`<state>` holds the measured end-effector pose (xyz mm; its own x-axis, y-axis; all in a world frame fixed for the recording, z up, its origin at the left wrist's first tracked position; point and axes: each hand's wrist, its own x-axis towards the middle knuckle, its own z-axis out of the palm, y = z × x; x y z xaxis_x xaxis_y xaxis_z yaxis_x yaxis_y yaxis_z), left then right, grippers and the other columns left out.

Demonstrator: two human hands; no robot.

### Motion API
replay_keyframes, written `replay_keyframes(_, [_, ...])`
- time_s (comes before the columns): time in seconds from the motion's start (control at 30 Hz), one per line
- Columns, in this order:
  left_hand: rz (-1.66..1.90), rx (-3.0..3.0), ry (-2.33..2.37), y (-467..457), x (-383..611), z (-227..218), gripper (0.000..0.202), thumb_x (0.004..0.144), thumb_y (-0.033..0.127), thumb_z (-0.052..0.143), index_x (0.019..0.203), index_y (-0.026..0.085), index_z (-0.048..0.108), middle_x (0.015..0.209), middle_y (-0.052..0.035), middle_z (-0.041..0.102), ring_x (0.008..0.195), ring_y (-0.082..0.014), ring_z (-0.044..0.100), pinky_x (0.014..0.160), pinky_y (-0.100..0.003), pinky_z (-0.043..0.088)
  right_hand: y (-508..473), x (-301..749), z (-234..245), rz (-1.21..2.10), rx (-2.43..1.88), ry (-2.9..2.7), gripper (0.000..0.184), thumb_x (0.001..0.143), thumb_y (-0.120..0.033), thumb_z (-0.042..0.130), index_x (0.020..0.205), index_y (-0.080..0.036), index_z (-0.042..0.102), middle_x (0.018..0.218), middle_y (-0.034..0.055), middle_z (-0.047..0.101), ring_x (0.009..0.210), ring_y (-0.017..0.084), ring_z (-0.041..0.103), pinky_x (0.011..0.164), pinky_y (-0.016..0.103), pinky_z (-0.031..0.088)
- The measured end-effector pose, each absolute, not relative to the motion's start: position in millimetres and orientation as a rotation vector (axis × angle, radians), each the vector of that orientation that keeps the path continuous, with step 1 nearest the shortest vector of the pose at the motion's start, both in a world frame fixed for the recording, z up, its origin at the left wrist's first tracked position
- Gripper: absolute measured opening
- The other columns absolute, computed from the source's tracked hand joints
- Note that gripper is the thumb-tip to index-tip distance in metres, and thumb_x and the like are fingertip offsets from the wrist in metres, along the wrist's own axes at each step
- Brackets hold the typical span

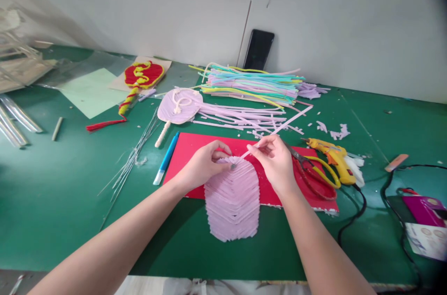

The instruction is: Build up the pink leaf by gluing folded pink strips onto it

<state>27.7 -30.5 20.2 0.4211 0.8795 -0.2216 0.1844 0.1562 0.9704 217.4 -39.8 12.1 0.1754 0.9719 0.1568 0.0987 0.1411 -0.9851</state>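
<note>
A pale lilac oval panel [232, 206] lies in front of me, covered in slanting rows of strips that meet along its middle. My left hand [207, 162] is closed at the panel's upper left edge, thumb on the surface and fingers curled behind. Pinched in my right hand [274, 160] is a lilac pipe cleaner [291, 120]. One end meets the top of the panel near my left thumb; the other points up and right. Beneath the panel's upper part is a red board [188, 146].
Scissors [321, 169] and a yellow glue gun [335, 157] with a black cord sit right. Behind are bundled pipe cleaners [251, 85], a lilac fan [179, 106], a red fan [144, 74] and a phone [259, 48]. Wires [131, 164] and a blue pen [166, 157] lie left.
</note>
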Motion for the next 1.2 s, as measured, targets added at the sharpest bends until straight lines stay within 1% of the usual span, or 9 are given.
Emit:
replay_keyframes(0.17, [0.66,1.364,1.067,-31,28,21,0.025,0.072,0.024,0.067,0.09,0.019,0.052,0.085,-0.004,0.07,0.081,-0.0183,0.067,0.066,-0.025,0.049,-40,218,14,0.936,-1.23,-1.213,0.021,0.072,-0.029,0.072,0.076,-0.023,0.052,0.073,-0.0037,0.056,0.07,0.012,0.057,0.066,0.026,0.048])
replay_keyframes(0.3, [0.654,1.36,1.073,-30,28,23,0.025,0.071,0.024,0.068,0.09,0.019,0.051,0.084,-0.0032,0.07,0.081,-0.0183,0.067,0.066,-0.025,0.05,-42,216,19,1.001,-1.225,-1.279,0.018,0.073,-0.032,0.071,0.08,-0.023,0.056,0.078,-0.0015,0.061,0.075,0.014,0.061,0.071,0.029,0.05])
replay_keyframes(0.4, [0.656,1.361,1.062,-30,28,23,0.025,0.071,0.023,0.067,0.09,0.019,0.051,0.083,-0.0028,0.069,0.081,-0.0178,0.066,0.066,-0.024,0.049,-45,214,22,1.099,-1.233,-1.393,0.02,0.074,-0.035,0.07,0.084,-0.023,0.058,0.083,0.0004,0.064,0.08,0.016,0.062,0.074,0.031,0.05])
replay_keyframes(0.53, [0.669,1.357,1.03,-31,28,23,0.023,0.072,0.021,0.066,0.089,0.019,0.051,0.081,-0.0025,0.069,0.08,-0.017,0.067,0.067,-0.024,0.049,-49,211,23,1.178,-1.273,-1.502,0.02,0.074,-0.038,0.069,0.083,-0.023,0.059,0.083,0.0004,0.064,0.081,0.016,0.061,0.076,0.032,0.05])
replay_keyframes(0.93, [0.677,1.395,1.052,-32,27,20,0.021,0.073,0.021,0.065,0.09,0.019,0.052,0.083,-0.0032,0.07,0.082,-0.0182,0.067,0.069,-0.026,0.05,-52,208,24,1.107,-1.317,-1.571,0.014,0.077,-0.035,0.066,0.083,-0.024,0.059,0.083,-0.0005,0.064,0.078,0.016,0.062,0.073,0.03,0.049])
replay_keyframes(1.07, [0.691,1.371,1.043,-31,27,19,0.025,0.072,0.023,0.068,0.09,0.019,0.052,0.085,-0.0038,0.07,0.084,-0.0189,0.067,0.071,-0.027,0.05,-52,207,22,1.052,-1.329,-1.589,0.015,0.077,-0.036,0.066,0.082,-0.023,0.06,0.083,0.0003,0.064,0.078,0.016,0.062,0.076,0.031,0.049])
replay_keyframes(1.13, [0.709,1.357,1.042,-29,26,17,0.026,0.071,0.025,0.069,0.091,0.018,0.053,0.086,-0.0045,0.07,0.085,-0.0191,0.067,0.073,-0.028,0.05,-50,208,20,1.047,-1.332,-1.573,0.017,0.077,-0.037,0.066,0.083,-0.023,0.059,0.084,0.0008,0.064,0.078,0.016,0.061,0.075,0.031,0.049])
replay_keyframes(1.2, [0.718,1.375,1.078,-27,25,16,0.024,0.075,0.03,0.066,0.093,0.017,0.056,0.088,-0.0051,0.07,0.086,-0.0193,0.066,0.074,-0.028,0.049,-48,209,18,1.06,-1.333,-1.536,0.019,0.076,-0.037,0.067,0.083,-0.022,0.059,0.084,0.0013,0.064,0.078,0.016,0.061,0.073,0.03,0.049])
